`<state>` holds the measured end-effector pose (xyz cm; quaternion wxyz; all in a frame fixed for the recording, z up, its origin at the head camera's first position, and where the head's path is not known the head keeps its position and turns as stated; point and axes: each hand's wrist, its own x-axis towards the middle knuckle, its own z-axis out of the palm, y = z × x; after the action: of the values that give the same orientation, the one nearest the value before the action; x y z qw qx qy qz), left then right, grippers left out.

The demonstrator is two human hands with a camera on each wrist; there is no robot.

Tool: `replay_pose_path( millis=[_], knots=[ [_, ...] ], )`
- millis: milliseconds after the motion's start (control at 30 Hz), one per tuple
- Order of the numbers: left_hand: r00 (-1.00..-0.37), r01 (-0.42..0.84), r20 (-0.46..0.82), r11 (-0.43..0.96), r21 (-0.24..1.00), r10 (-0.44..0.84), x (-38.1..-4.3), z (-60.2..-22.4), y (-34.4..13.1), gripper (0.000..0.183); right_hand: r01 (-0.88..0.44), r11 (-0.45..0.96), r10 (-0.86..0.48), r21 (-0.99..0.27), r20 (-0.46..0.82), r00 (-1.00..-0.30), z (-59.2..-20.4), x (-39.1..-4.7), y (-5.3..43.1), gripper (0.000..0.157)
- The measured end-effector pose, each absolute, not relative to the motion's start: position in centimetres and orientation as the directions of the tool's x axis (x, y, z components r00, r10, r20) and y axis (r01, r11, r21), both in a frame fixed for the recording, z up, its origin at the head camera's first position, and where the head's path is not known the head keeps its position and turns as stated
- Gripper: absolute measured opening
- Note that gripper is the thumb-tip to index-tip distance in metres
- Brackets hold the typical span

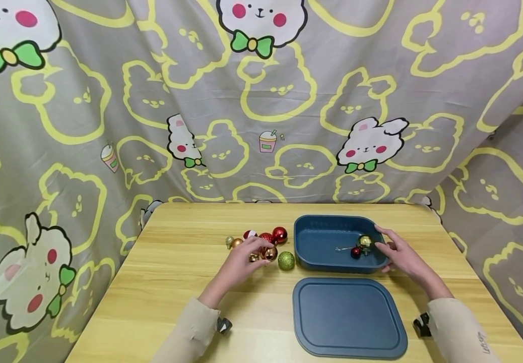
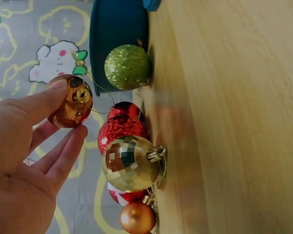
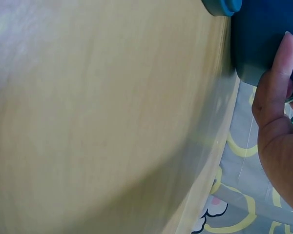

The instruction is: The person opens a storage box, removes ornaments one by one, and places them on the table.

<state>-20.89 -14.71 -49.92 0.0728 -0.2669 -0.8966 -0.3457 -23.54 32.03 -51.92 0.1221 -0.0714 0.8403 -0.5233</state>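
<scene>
My left hand [image 1: 240,261] pinches a shiny copper-coloured bauble [image 2: 71,105] between thumb and fingertips, a thin gold string looping from it. Below and beside it lie a faceted gold bauble [image 2: 130,164], a textured red bauble [image 2: 118,133], a matt orange bauble [image 2: 137,218] and a glittery green bauble [image 2: 128,67]. On the right, my right hand [image 1: 404,256] grips the right end of a deep blue container [image 1: 320,264], fingers over its rim and one digit along the outer wall. Inside the container are a gold bauble [image 1: 365,243] and a small red bauble [image 1: 355,252].
A flat blue lid [image 1: 349,317] lies on the wooden table [image 1: 161,292] in front of the container. A shiny red bauble [image 1: 279,235] rests near the container's left end. Patterned grey curtains [image 1: 288,136] hang behind the table and at both sides.
</scene>
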Motion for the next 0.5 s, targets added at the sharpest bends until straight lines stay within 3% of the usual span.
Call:
replay_pose_path(
  millis=[500],
  knots=[
    [-0.816, 0.577, 0.338, 0.671, 0.466, 0.469, -21.15, -50.85, -14.66, 0.041, 0.011, 0.436, -0.251, -0.9, -0.133, -0.959, -51.86, -23.43, 31.98, 0.069]
  ],
)
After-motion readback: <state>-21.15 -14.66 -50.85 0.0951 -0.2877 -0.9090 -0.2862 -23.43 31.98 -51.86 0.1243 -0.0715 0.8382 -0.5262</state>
